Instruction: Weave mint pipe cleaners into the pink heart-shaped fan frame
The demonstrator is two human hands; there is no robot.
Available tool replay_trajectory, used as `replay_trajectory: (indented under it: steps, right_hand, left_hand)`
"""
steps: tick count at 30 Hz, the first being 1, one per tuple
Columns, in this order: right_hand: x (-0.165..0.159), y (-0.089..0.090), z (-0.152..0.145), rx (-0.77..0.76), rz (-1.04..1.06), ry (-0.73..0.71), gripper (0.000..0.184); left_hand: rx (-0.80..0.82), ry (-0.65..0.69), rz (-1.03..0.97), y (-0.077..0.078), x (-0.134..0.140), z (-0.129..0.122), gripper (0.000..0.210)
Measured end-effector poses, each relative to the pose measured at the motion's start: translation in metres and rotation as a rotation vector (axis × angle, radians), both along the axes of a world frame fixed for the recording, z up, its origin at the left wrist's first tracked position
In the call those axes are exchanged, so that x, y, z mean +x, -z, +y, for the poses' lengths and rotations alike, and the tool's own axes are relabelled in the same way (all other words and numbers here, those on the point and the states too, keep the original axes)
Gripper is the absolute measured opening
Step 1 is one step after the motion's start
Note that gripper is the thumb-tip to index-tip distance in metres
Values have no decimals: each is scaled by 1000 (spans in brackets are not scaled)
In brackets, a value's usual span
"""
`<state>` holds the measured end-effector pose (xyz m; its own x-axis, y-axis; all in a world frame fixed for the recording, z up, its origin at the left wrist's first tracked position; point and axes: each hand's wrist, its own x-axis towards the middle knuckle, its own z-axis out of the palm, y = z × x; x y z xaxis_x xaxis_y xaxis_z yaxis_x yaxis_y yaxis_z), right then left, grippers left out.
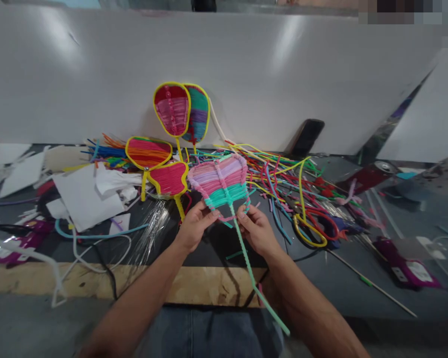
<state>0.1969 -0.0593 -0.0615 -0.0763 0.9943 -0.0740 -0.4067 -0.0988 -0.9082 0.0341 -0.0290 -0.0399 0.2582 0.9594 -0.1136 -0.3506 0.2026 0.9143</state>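
Frame centre: woven fan [221, 185] in pink and teal, upright above the dark table [321, 278]. Left hand [194, 226] and right hand [256, 228] both pinch its lower edge, fingers narrowly closed beside the teal handle [252, 273]

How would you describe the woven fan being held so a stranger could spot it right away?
Start at the white board along the back of the dark table, then come down toward the two hands. The left hand and right hand pinch the fan at its base. Unlike the yellow-rimmed fans nearby, it has pink-and-lilac bands over mint green, with a long mint handle.
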Motion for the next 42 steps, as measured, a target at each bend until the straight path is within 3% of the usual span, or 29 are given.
replay_trajectory:
  steps: [13,15,17,20,23,26,32,37,42]
  right_hand:
    - [1,-2,0,102,-187,-6,28]
    - [2,-3,2,121,-240,70,25]
    - [5,-3,3,156,-317,238,23]
    - [8,-5,2,356,-559,413,21]
    - [7,-7,-1,673,-911,288,17]
    - [2,-4,-4,804,-1132,212,13]
    - [0,0,-3,821,-1154,278,10]
    - [-1,-3,-5,676,-1055,426,5]
    - [-3,-3,-6,642,-1134,504,7]
  left_hand:
    - [-135,86,-3,1,-7,2,29]
    - [-147,52,-1,2,-7,4,30]
    - [-162,5,5,2,-7,5,30]
    - [-172,-35,33,1,-6,6,31]
    - [-165,-27,54,0,-5,5,32]
    - [-156,9,37,1,-2,3,32]
    - [-124,41,58,9,3,0,31]
    - [-45,85,62,9,6,-4,32]
    - [21,71,66,6,9,-8,31]
